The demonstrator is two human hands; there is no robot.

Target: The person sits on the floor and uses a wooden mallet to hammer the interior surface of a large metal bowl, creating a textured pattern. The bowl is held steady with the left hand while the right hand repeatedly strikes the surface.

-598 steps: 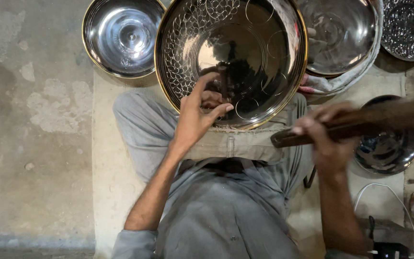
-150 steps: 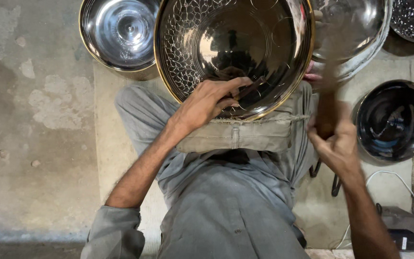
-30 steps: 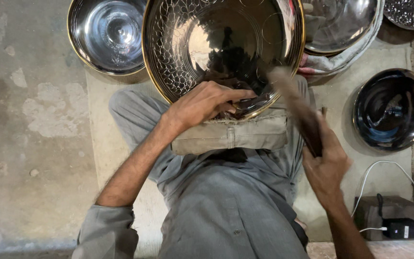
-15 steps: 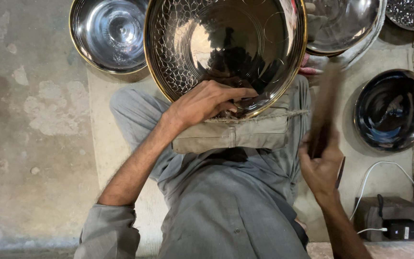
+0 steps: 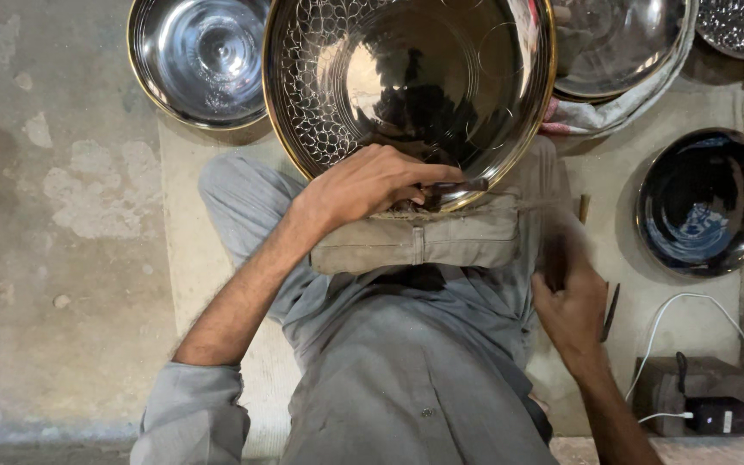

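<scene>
A large shiny metal bowl with a gold rim and a scale pattern punched into its left wall leans on a tan pad across my lap. My left hand rests on the bowl's near rim. It pinches a short dark metal punch against the inside. My right hand is lower, beside my right thigh, closed on a wooden mallet handle. That handle shows only as a motion blur rising toward the pad.
Plain steel bowls lie on the floor beyond the big one. A dark bowl sits to the right and a patterned dish at the top right. A slim dark tool, white cable and black adapter lie beside my right hand.
My right hand has swung the mallet, which blurs differently in each frame, and now sits a little lower. My left hand stays on the rim with the punch.
</scene>
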